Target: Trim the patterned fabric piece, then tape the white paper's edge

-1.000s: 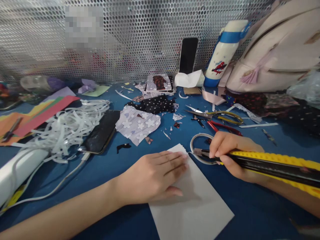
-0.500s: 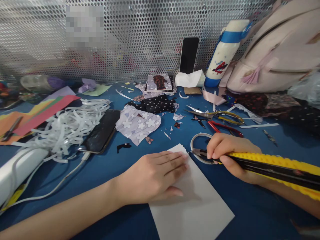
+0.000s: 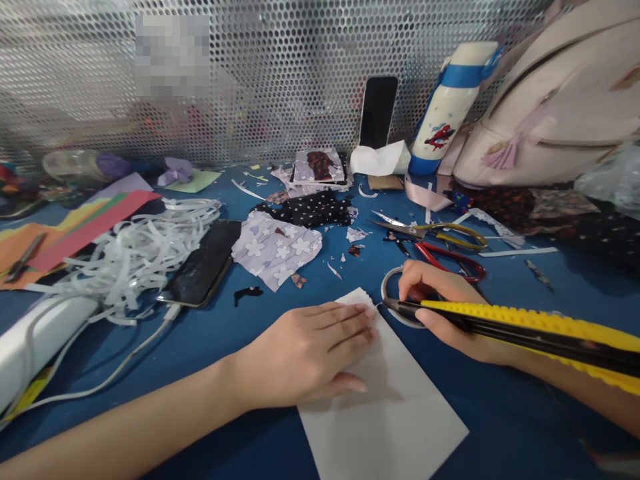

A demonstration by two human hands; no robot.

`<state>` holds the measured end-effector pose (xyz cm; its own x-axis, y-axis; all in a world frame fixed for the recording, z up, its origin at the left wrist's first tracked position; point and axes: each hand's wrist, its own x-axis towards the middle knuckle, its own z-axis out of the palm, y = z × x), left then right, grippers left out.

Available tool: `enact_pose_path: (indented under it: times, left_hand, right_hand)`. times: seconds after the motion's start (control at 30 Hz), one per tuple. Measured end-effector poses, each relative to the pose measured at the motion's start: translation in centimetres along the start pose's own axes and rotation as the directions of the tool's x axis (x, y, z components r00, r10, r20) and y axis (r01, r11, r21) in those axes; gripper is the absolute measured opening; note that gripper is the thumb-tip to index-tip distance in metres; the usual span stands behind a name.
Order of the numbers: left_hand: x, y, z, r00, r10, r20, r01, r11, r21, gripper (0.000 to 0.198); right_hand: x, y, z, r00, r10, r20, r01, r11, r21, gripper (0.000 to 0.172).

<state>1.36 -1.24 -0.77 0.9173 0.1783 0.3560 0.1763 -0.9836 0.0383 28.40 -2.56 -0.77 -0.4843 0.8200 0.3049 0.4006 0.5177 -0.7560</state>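
Observation:
My left hand (image 3: 315, 357) lies flat on a white sheet of paper (image 3: 395, 433), fingers stretched toward its upper corner. My right hand (image 3: 445, 307) is wrapped round a yellow and black utility knife (image 3: 540, 337), close to its front end. The knife's tip is at the right edge of the paper, just beyond my left fingertips. Whether the blade touches the paper, I cannot tell. Behind the knife lies a pale ring (image 3: 388, 283), perhaps a tape roll, partly covered by my right hand. The paper's top edge looks ragged.
Scissors (image 3: 420, 230) and red-handled pliers (image 3: 430, 253) lie behind my right hand. A patterned fabric piece (image 3: 280, 247), small scraps and a black phone (image 3: 200, 263) spread across the blue table. A bottle (image 3: 450, 107) and a backpack (image 3: 555, 113) stand at the back right.
My right hand has shifted a little left along the knife, toward its tip, and the knife has turned slightly. My left hand and the paper stay in place.

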Motion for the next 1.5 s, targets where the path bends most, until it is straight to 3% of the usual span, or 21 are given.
enact_pose_path:
  times: [0.23,0.37,0.83,0.97,1.07,1.27,1.5]
  left_hand:
    - [0.0,0.0,0.0,1.000,0.005,0.000,-0.005,1.000,0.004,0.054]
    - [0.0,0.0,0.0,1.000,0.001,-0.005,-0.001,1.000,-0.011,0.054]
    - [0.0,0.2,0.0,0.999,-0.045,0.015,0.046,0.998,-0.053,0.050]
    - [0.0,0.3,-0.1,0.998,-0.047,0.031,0.048,0.998,-0.047,0.050]
    - [-0.1,0.2,-0.1,0.998,-0.053,0.033,0.055,0.998,-0.042,0.051]
    - [-0.1,0.2,-0.1,0.998,-0.042,0.042,0.045,0.997,-0.065,0.050]
    - [0.0,0.2,-0.1,0.999,-0.034,0.025,0.035,0.997,-0.068,0.049]
  right_hand:
    - [-0.1,0.1,0.1,0.990,0.133,0.052,-0.136,0.988,0.067,0.006]
    - [-0.1,0.2,0.3,0.984,0.179,0.018,-0.180,0.979,0.098,0.012]
    - [-0.1,0.2,0.3,0.990,0.139,0.004,-0.139,0.988,0.067,0.019]
    - [-0.1,0.4,0.3,0.998,0.061,0.002,-0.061,0.998,-0.006,0.018]
    - [-0.3,0.5,0.4,0.999,-0.043,0.029,0.048,0.984,-0.172,0.012]
    - [-0.5,0.8,1.0,0.960,-0.243,0.138,0.279,0.843,-0.459,0.022]
    - [-0.5,1.0,1.0,0.957,-0.253,0.140,0.289,0.835,-0.468,0.020]
